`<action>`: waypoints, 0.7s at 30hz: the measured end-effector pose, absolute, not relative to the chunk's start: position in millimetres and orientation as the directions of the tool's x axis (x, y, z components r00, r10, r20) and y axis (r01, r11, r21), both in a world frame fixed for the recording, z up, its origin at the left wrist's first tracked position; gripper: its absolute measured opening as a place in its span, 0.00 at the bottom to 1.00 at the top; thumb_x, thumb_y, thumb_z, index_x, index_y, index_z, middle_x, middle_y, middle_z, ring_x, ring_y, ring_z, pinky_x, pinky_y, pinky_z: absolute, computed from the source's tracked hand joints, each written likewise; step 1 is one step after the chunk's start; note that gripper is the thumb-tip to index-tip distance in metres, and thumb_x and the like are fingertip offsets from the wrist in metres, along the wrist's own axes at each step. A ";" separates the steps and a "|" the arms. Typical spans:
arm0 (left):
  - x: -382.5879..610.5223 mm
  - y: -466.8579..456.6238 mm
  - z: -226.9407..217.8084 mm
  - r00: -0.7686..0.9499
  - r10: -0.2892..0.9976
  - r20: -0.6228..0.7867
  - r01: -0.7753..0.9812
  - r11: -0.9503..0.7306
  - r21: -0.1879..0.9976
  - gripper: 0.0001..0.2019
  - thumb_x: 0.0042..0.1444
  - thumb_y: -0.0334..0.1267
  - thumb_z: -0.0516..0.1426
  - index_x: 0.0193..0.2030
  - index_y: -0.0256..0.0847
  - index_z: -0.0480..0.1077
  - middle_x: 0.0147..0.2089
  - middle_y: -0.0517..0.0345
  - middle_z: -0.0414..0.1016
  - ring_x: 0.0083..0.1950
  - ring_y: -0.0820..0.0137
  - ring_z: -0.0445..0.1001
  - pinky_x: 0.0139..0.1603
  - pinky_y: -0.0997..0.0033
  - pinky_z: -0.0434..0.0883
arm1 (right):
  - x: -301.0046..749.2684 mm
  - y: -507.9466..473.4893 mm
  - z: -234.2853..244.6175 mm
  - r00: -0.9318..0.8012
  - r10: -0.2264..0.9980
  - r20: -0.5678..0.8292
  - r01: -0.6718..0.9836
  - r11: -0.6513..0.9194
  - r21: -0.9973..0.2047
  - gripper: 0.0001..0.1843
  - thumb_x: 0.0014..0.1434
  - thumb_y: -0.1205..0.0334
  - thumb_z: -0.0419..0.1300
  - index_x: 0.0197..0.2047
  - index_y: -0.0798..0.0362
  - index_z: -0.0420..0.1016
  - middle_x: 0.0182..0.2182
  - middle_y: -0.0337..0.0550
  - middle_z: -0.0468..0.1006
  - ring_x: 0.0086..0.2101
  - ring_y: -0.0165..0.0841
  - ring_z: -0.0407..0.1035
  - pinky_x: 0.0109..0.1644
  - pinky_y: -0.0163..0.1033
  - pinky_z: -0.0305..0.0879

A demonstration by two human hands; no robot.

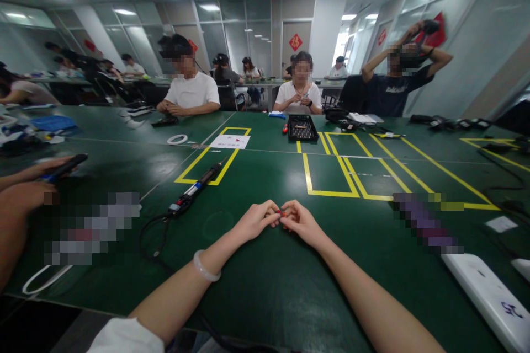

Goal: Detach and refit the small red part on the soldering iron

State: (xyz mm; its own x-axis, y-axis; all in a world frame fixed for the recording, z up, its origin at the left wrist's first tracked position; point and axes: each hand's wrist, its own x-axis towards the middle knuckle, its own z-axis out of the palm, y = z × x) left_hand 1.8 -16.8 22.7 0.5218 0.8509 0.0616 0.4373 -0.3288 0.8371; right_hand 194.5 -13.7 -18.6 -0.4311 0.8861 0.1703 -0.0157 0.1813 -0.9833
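Both hands meet above the green table (pixel 248 281), at the middle of the view. A small red and orange piece (pixel 282 213) sits between the fingertips; its kind is too small to make out. My left hand (pixel 259 220), with a pale bangle on its wrist, pinches it from the left. From the other side my right hand (pixel 301 223) closes thumb and fingers on it. Left of my hands lies a soldering iron (pixel 194 192) with a clear and black handle, its tip pointing away and its black cord running back toward me.
Yellow tape outlines (pixel 333 193) mark the table. Beyond them are a black tray (pixel 292 138) of small parts and a paper sheet (pixel 229 142). A white device (pixel 484 292) lies at right. A neighbour's hand (pixel 37 193) grips a dark tool at left. Several people sit around.
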 end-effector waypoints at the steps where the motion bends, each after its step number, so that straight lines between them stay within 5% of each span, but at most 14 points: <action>1: 1.7 -15.8 19.9 0.523 0.852 0.030 0.414 -0.284 0.865 0.13 0.62 0.47 0.52 0.43 0.38 0.66 0.33 0.57 0.77 0.34 0.70 0.76 0.38 0.72 0.69 | 194.2 -14.6 -18.7 -0.433 0.879 0.200 0.037 0.239 -0.970 0.19 0.56 0.51 0.63 0.45 0.52 0.65 0.31 0.38 0.74 0.27 0.27 0.68 0.30 0.33 0.63; 7: -8.2 -9.0 21.2 0.511 0.859 -0.038 0.493 -0.256 0.831 0.18 0.61 0.51 0.50 0.43 0.37 0.68 0.36 0.54 0.77 0.37 0.69 0.76 0.40 0.70 0.70 | 194.3 -17.0 -16.0 -0.420 0.876 0.239 0.211 0.350 -0.913 0.12 0.62 0.53 0.57 0.41 0.53 0.68 0.31 0.39 0.74 0.30 0.29 0.68 0.34 0.34 0.62; 12: -61.5 5.5 44.0 0.269 0.960 0.074 0.829 -0.270 0.490 0.23 0.61 0.53 0.49 0.56 0.42 0.64 0.52 0.51 0.74 0.52 0.63 0.72 0.51 0.65 0.68 | 197.5 -14.7 -16.6 -0.388 0.898 0.207 0.190 0.298 -0.935 0.16 0.61 0.49 0.58 0.40 0.54 0.70 0.29 0.39 0.73 0.29 0.29 0.67 0.33 0.34 0.62; 17: -149.8 10.3 49.2 -0.102 0.980 0.171 0.995 0.097 0.041 0.32 0.58 0.51 0.51 0.65 0.35 0.56 0.66 0.38 0.58 0.63 0.47 0.60 0.58 0.51 0.62 | 200.1 -15.3 -15.3 -0.385 0.893 0.233 0.227 0.336 -0.914 0.16 0.59 0.49 0.60 0.37 0.54 0.73 0.27 0.38 0.72 0.27 0.28 0.63 0.31 0.33 0.59; 21: -216.9 4.4 36.5 -0.317 0.946 0.068 0.948 0.317 0.021 0.39 0.53 0.55 0.53 0.66 0.30 0.56 0.65 0.29 0.59 0.59 0.39 0.64 0.51 0.47 0.67 | 199.3 -16.3 -13.7 -0.385 0.896 0.222 0.223 0.323 -0.920 0.15 0.58 0.49 0.61 0.36 0.54 0.73 0.25 0.37 0.70 0.25 0.28 0.61 0.29 0.32 0.57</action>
